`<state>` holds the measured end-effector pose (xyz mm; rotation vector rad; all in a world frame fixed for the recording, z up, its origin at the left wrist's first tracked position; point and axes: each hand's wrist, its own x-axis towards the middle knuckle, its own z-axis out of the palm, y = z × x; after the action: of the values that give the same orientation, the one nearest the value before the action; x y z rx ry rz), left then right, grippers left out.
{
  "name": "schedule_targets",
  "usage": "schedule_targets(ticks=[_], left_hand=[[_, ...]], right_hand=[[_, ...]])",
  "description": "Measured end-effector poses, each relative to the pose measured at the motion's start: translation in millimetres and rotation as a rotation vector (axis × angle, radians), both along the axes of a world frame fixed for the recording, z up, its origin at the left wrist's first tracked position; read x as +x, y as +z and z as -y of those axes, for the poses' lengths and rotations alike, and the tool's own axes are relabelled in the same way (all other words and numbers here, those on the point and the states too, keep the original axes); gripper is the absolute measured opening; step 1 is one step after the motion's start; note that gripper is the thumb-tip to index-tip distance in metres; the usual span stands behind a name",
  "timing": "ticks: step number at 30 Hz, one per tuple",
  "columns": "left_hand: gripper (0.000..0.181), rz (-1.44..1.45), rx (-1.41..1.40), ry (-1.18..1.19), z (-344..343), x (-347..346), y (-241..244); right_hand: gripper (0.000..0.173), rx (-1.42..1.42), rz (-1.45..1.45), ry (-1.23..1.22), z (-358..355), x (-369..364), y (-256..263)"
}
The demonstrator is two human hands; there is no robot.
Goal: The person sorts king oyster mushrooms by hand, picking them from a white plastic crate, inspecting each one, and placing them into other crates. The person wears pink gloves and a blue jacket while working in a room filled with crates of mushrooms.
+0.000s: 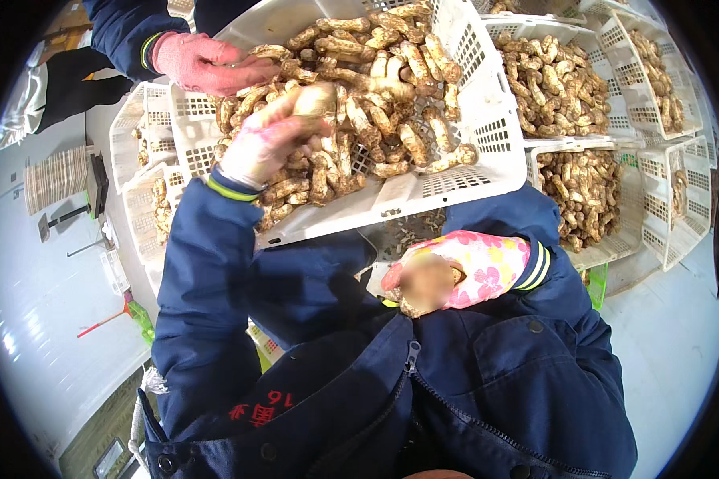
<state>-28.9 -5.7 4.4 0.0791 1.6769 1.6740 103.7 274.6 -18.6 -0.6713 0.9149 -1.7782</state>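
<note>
A white perforated plastic crate [335,218] full of thick-stemmed, brown-mottled mushrooms [413,143] lies tilted before me. My left hand [269,141], in a pale pinkish glove, is over the crate's left part. Between its fingers is a mushroom [316,100], blurred. In front of my jacket, below the crate's near rim, my right hand [476,269], in a floral glove, is closed around a mushroom [416,302]; part of it is blurred, so whether there is more than one cannot be told.
A co-worker's pink-gloved hand [210,63] rests on the mushrooms at the crate's upper left, close to my left hand. More mushroom crates [629,143] stand at the right, others [150,173] at the left. Fragments [413,230] lie below the near rim. A dustpan-like tool [99,185] lies far left.
</note>
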Motion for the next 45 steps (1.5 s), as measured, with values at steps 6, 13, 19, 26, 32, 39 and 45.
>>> schedule_targets(ticks=[6,13,19,26,32,39,45], left_hand=[[0.055,-0.090,0.209,0.358,74,26,-4],[0.048,-0.472,-0.504,-0.008,58,42,16],[0.048,-0.611,-0.255,0.273,44,34,26],[0.047,-1.262,-0.816,-0.606,-8,8,-27],[0.044,-1.074,-1.283,-1.045,-68,-12,-57],[0.034,-0.498,-0.573,-0.255,-12,-10,-15],[0.056,-0.079,0.142,0.122,43,25,17]], right_hand=[[0.050,0.089,0.019,0.028,4,4,0],[0.054,0.092,0.207,0.049,15,2,6],[0.052,0.104,0.093,0.041,21,1,1],[0.050,0.096,0.266,0.080,20,2,8],[0.043,0.078,0.128,0.026,11,6,-4],[0.039,0.062,0.277,0.069,2,1,5],[0.061,0.110,0.287,0.071,-1,-2,17]])
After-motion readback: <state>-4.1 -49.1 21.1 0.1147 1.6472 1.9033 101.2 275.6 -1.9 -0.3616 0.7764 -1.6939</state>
